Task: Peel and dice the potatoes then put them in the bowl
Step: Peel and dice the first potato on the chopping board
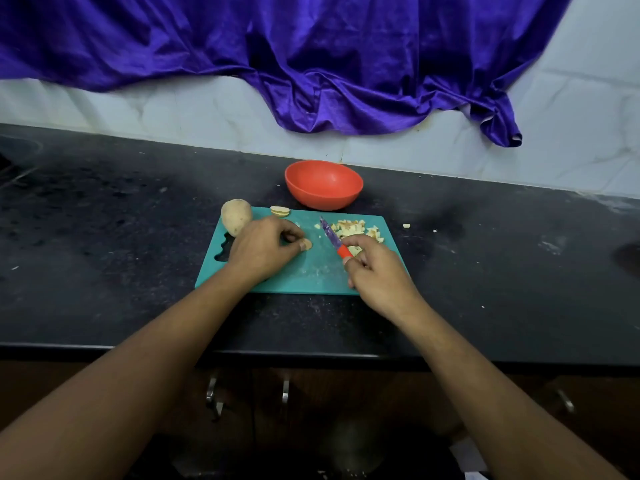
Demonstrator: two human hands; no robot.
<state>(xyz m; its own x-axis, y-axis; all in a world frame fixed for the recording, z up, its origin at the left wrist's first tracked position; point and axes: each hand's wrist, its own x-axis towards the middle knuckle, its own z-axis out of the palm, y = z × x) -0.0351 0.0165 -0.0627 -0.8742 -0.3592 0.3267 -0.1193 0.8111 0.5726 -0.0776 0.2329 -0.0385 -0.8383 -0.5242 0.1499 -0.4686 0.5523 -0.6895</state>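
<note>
The potato piece (307, 244) I am working on lies near the middle of the teal cutting board (311, 277), and my left hand (266, 249) pins it with curled fingertips. My right hand (377, 278) is wrapped round the red handle of the knife (333, 238), its purple blade pointing toward the far edge of the board and hanging just beside the piece, not in it. Toward the board's far right corner sits a heap of diced potato (353, 230), so I judge a good share of the cutting done. At the far edge lie a few stacked slices (280, 211) not yet cubed, and on the far left corner rests a whole potato (236, 216) with its skin on, so peeling and dicing remain for that one. The red bowl (323, 184) stands on the dark worktop (104, 237) just beyond the board's far edge, and I see nothing in it; no transfer has begun, as far as I can tell. A stray cube (406, 225) lies on the worktop off the board's right edge. Behind, a purple cloth (311, 64) drapes over the pale tiled wall. I put the job at roughly halfway.
</note>
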